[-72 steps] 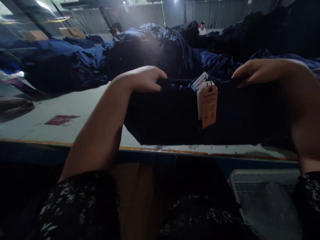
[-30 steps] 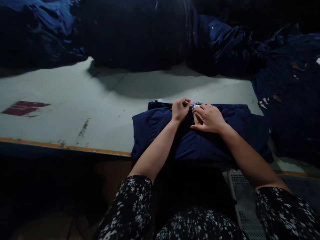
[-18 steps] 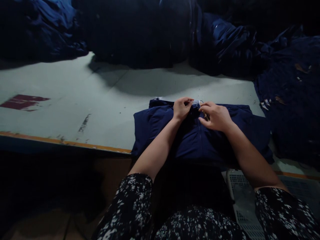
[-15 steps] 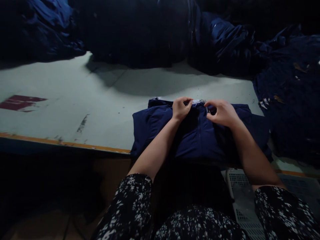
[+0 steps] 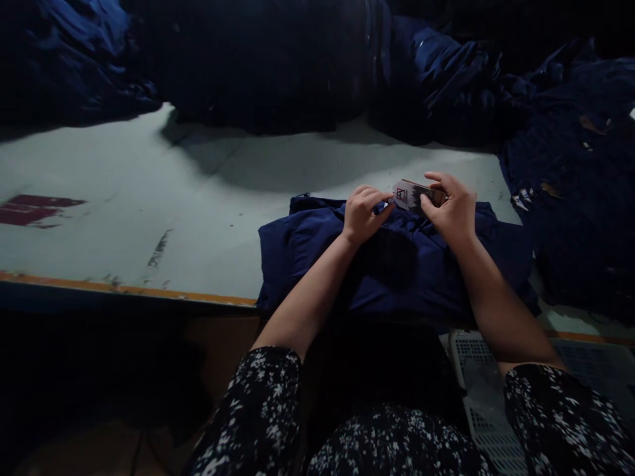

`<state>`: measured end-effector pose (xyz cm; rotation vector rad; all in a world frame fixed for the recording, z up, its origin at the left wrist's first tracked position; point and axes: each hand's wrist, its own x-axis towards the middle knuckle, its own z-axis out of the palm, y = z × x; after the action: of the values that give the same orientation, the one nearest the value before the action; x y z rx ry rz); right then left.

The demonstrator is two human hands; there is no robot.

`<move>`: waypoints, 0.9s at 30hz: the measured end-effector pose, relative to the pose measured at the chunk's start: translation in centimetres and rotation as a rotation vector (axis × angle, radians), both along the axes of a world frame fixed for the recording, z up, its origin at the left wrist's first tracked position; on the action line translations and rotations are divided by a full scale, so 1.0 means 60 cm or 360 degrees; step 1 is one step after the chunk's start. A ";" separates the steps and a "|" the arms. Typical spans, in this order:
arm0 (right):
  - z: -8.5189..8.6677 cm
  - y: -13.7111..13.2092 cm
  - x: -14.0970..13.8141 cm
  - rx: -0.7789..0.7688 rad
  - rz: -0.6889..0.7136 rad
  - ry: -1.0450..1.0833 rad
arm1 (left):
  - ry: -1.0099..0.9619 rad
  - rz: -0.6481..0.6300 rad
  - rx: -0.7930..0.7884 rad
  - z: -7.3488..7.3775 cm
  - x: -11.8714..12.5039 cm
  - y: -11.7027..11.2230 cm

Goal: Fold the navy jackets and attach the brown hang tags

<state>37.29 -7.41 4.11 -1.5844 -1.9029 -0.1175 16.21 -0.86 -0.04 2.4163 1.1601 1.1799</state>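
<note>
A folded navy blue garment point(image 5: 317, 244) lies at the front edge of the table, its upper edge away from me. My right hand point(image 5: 454, 205) grips a card hang tag point(image 5: 409, 197) between thumb and fingers, just above the garment's upper edge. The tag has a grey-white face with a red and black logo and a brown edge. My left hand point(image 5: 366, 213) is closed in a pinch at the tag's pointed left end. A small pale bit shows by these fingertips, but what they pinch is too small to make out.
The pale green table point(image 5: 114, 165) has a worn orange front edge point(image 5: 149, 291) and dark red marks. Dark blue garments and bundles point(image 5: 278, 66) are heaped along the back. More navy garments point(image 5: 575, 198) with tags lie at right. A plastic crate point(image 5: 489, 396) stands below the table.
My right hand has taken hold of the hang tag and lifted it, turning its printed face into view. My left hand has shifted slightly right, to the tag's end.
</note>
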 end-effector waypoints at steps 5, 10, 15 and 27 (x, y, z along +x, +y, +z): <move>-0.010 -0.007 -0.019 0.0074 0.0116 0.0044 | -0.0199 -0.0266 0.0075 -0.018 0.005 0.001; -0.024 -0.003 -0.019 0.0203 0.0222 0.0191 | -0.0516 -0.0486 -0.0050 -0.029 0.006 -0.004; -0.027 -0.003 -0.016 0.0132 0.0492 0.0530 | -0.0718 0.0019 -0.0026 -0.018 -0.007 0.000; -0.067 0.041 -0.012 -0.0938 0.0026 -0.0506 | 0.0892 0.0168 -0.0599 -0.015 0.001 0.010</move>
<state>36.56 -4.98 0.06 -2.0231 -2.3403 0.2357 16.27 -0.29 -0.92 2.4598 1.5079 0.2478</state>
